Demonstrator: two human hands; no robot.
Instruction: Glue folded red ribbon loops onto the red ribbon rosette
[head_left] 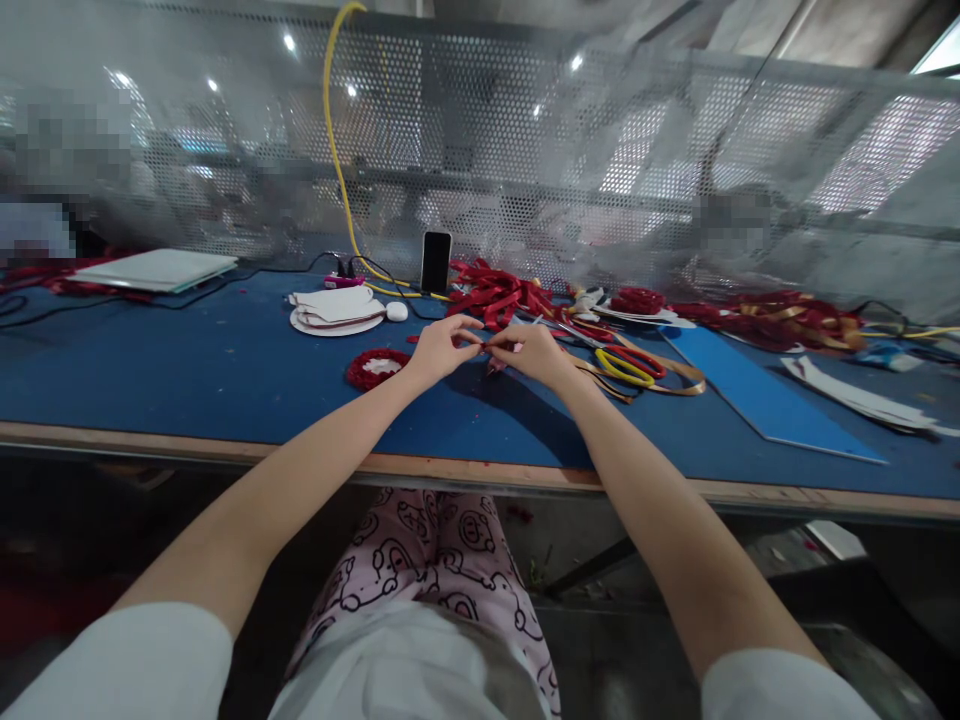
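My left hand (444, 348) and my right hand (529, 352) meet above the blue table. Their fingertips pinch a small dark red piece of ribbon (486, 347) between them; most of it is hidden by the fingers. Below the right fingers shows a small pinkish scrap (496, 367). Just left of my left hand lies a red ribbon rosette (363, 378) with a white centre. Scissors with red and yellow handles (626, 366) rest to the right of my right hand. A heap of red ribbon (501, 292) lies behind both hands.
A phone (436, 262) stands upright at the back. Stacked white card pieces (336, 308) and a white earbud case (397, 311) lie left of it. To the right are a blue board (765, 395), white strips (862, 393) and more ribbon (787, 318). A perforated metal screen (480, 150) closes the back.
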